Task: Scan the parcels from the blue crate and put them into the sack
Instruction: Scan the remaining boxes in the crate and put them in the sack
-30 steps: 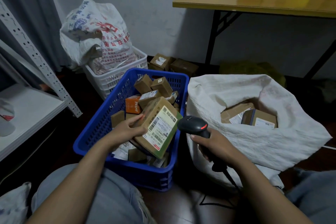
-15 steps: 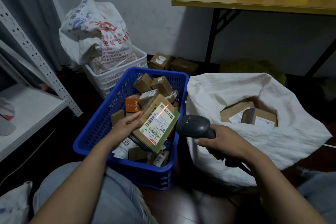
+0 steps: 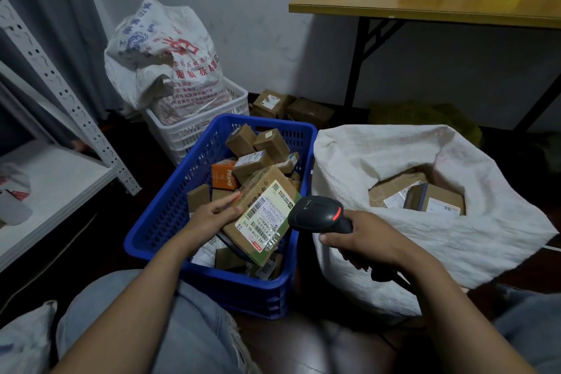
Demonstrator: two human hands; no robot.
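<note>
A dim room with a pale wall and a dark floor; the blue crate stands low in the middle, heaped with small cardboard parcels. Over its near right corner the left hand grips one labelled parcel by its left edge, fingers on top, the forearm reaching in over a denim knee; the parcel is tilted, with its barcode label up. Just beside it the right hand is clenched round the handle of a black scanner, head aimed left at the label, a red light glowing on top. The white sack slumps against the crate's right side, mouth open, boxes inside. Behind are a white crate holding a printed bag, and a wooden table
</note>
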